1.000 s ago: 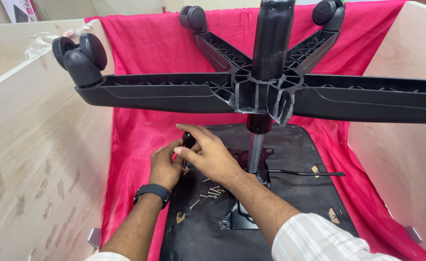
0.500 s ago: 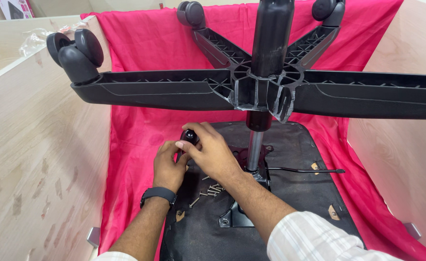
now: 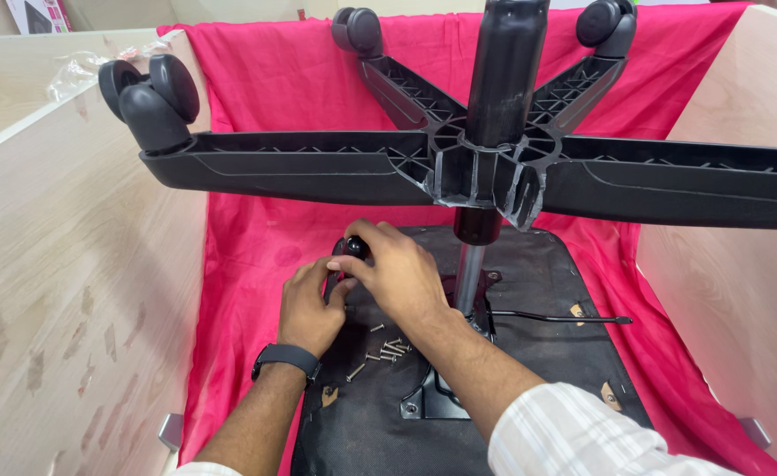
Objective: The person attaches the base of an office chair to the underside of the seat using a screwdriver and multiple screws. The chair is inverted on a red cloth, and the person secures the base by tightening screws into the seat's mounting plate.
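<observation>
chair base point(image 3: 318, 163): moulded black plastic, smooth semi-matt top faces, ribbed underside. casters point(image 3: 155, 101): black plastic with a slight gloss. gas-lift column point(image 3: 470, 278): bright polished metal below a black glossy sleeve. seat underside point(image 3: 547, 353): black woven fabric, matt, slightly rough. screws point(image 3: 384, 348): bare silver metal. cloth point(image 3: 256, 238): pink, thin, soft sheen, creased. side panels point(image 3: 71, 264): pale wood-grain laminate, matt, with scuffed patches. wristband point(image 3: 287, 357): matt black.

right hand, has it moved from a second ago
Yes. The right hand has closed down over the black handle, nearer the seat underside.
</observation>
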